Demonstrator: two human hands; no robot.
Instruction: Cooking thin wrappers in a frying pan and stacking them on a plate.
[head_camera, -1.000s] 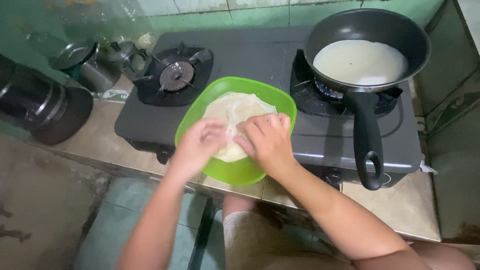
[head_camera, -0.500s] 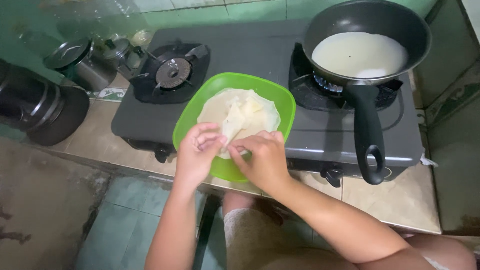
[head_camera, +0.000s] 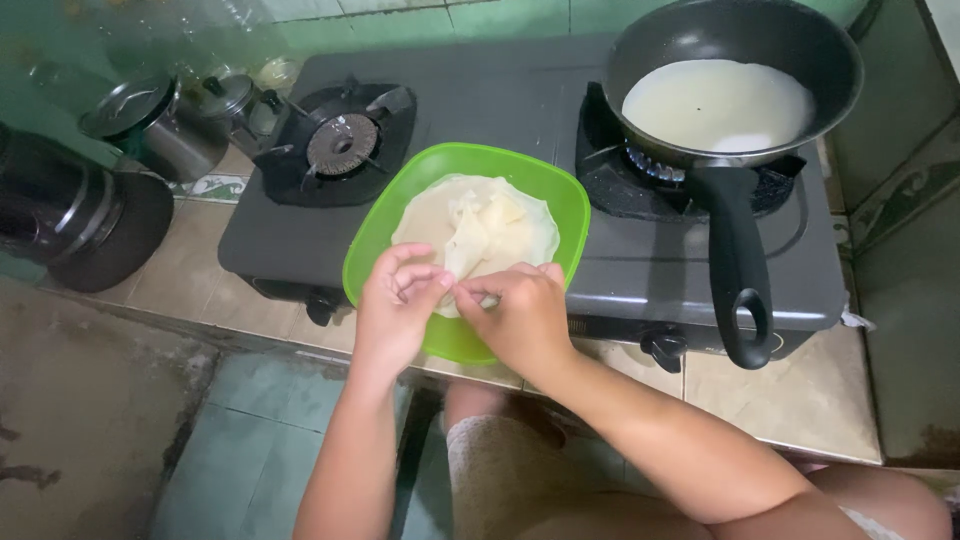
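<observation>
Left hand (head_camera: 395, 305) and right hand (head_camera: 520, 315) pinch near edge of thin wrapper (head_camera: 480, 230) in green plate (head_camera: 380, 225). Peel slowly, fingertips close together (sheet looks fragile, tears easily).

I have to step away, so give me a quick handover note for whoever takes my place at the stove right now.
Left hand: fingertips pinching the near edge of the thin wrapper.
Right hand: pinching the same edge beside it; the two hands meet there.
The wrapper lies crumpled, partly folded, on the pale stack in the green plate, which sits on the stove between the burners.
Pan: on the right burner, a pale thin sheet spread inside, handle toward you.
Done: some wrappers stacked on the plate.
Left: top wrapper is not yet flat; the pan's sheet is not yet out.
</observation>
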